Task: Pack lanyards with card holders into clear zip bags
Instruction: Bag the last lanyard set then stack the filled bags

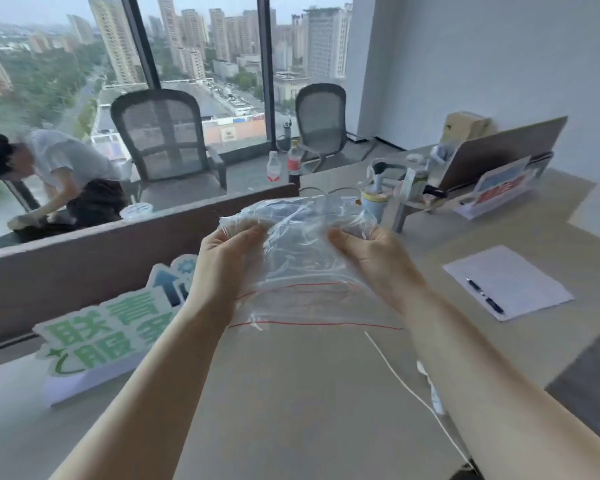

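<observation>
Both hands hold a bundle of clear zip bags (302,258) up above the beige desk (291,393), with the red zip lines at the near edge facing the person. The left hand (222,261) grips the far left part of the plastic, fingers curled over its crumpled top and thumb underneath. The right hand (371,258) pinches the far right part in the same way, fingers bent round the film. The plastic between the two hands is wrinkled and sags toward the desk. A thin white cord (409,389) lies on the desk under the right forearm; whether a card holder is attached to it cannot be told. To the left a green and white sign (108,327) leans against the brown divider (118,247). To the right a sheet of paper (506,280) lies flat with a dark pen (484,295) on it. Beyond the divider stand two mesh office chairs (167,140), and another person (56,181) bends over at the far left by the window.
</observation>
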